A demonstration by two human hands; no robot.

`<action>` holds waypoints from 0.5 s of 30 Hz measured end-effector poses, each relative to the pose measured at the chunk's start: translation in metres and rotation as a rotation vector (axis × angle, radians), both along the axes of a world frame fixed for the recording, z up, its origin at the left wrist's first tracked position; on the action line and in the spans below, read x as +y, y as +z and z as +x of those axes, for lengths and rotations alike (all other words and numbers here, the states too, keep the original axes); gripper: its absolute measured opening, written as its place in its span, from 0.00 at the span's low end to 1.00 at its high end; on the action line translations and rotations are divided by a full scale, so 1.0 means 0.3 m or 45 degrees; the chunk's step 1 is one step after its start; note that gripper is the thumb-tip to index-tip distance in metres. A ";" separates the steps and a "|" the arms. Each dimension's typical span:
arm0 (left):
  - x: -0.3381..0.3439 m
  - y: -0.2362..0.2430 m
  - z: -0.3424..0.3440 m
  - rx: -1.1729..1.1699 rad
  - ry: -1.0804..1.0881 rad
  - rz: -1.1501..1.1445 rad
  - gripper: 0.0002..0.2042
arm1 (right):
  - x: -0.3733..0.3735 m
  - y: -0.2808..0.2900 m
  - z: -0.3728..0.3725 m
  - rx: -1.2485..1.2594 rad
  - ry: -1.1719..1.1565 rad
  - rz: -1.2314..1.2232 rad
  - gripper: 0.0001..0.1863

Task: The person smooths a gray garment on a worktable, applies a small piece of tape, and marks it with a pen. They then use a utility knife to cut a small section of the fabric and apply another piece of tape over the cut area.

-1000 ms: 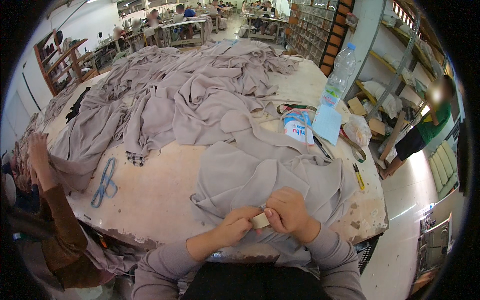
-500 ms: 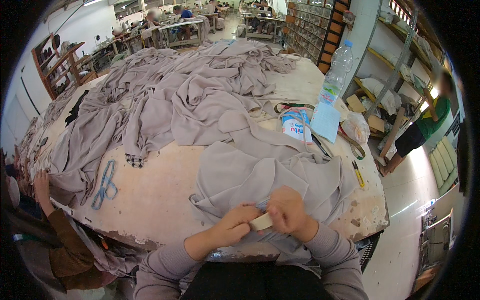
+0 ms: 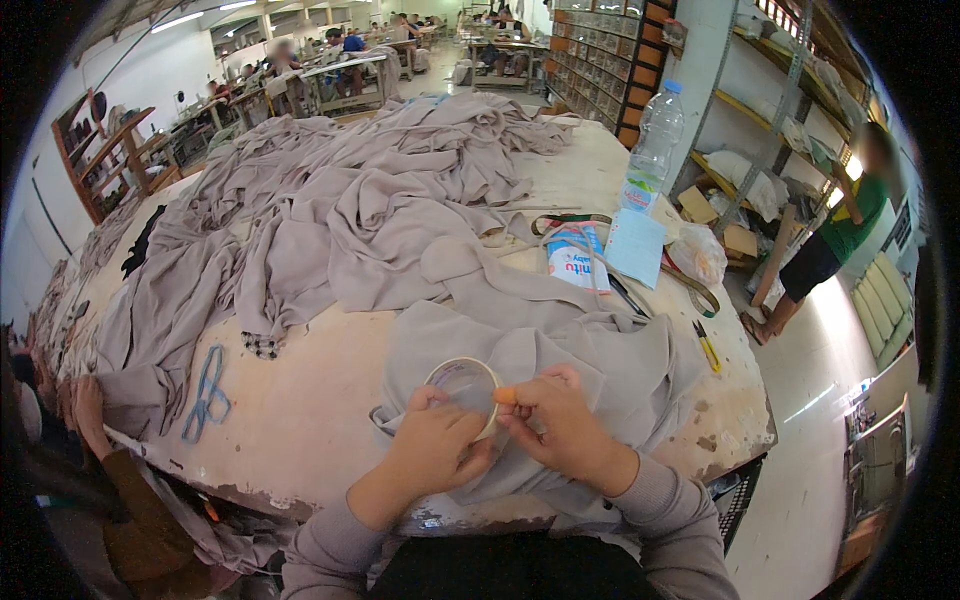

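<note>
A roll of cream-coloured tape (image 3: 464, 368) stands tilted on edge above grey-beige cloth (image 3: 540, 350) at the table's near side. My left hand (image 3: 435, 445) grips the roll's near rim, fingers curled round it. My right hand (image 3: 550, 420) pinches at the roll's right rim. A small orange piece (image 3: 505, 395) shows at its fingertips; whether it is worn or held I cannot tell. The loose tape end cannot be made out.
A big heap of the same cloth (image 3: 340, 190) covers the far table. Blue-handled scissors or a loop (image 3: 207, 395) lie left; yellow snips (image 3: 708, 347), a plastic bottle (image 3: 655, 145), a blue paper (image 3: 636, 247) and a measuring tape (image 3: 690, 290) right. A co-worker's hand (image 3: 88, 410) touches cloth at left.
The roll has turned so its round opening now shows, and it has risen a little. My right hand has shifted from over the roll to its right rim.
</note>
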State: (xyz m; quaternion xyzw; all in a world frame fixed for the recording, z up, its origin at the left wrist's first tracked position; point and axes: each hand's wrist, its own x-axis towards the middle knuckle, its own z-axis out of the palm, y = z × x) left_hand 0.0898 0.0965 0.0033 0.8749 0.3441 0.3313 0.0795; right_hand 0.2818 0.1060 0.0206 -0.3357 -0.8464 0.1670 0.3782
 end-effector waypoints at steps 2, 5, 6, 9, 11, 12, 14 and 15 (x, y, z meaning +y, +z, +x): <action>0.000 0.001 0.006 -0.047 -0.036 0.006 0.06 | 0.004 -0.007 -0.007 -0.005 0.039 0.014 0.19; -0.005 0.005 0.016 -0.110 -0.101 -0.230 0.06 | 0.004 -0.012 -0.009 0.034 0.108 0.140 0.18; -0.007 0.007 0.016 -0.133 -0.077 -0.229 0.06 | 0.003 -0.013 -0.008 0.111 0.130 0.219 0.18; -0.011 0.008 0.014 -0.117 -0.032 -0.273 0.06 | 0.004 -0.020 -0.007 0.239 -0.019 -0.010 0.18; -0.009 0.001 0.015 -0.122 0.006 -0.265 0.05 | 0.012 -0.030 -0.006 0.301 0.022 0.063 0.18; -0.009 -0.004 0.020 -0.117 -0.010 -0.255 0.06 | 0.016 -0.036 -0.005 0.332 0.039 0.098 0.18; -0.010 -0.011 0.027 -0.147 -0.017 -0.240 0.06 | 0.025 -0.047 -0.003 0.276 0.099 0.229 0.17; -0.011 -0.012 0.032 -0.255 -0.100 -0.351 0.06 | 0.026 -0.050 -0.002 0.298 0.135 0.317 0.16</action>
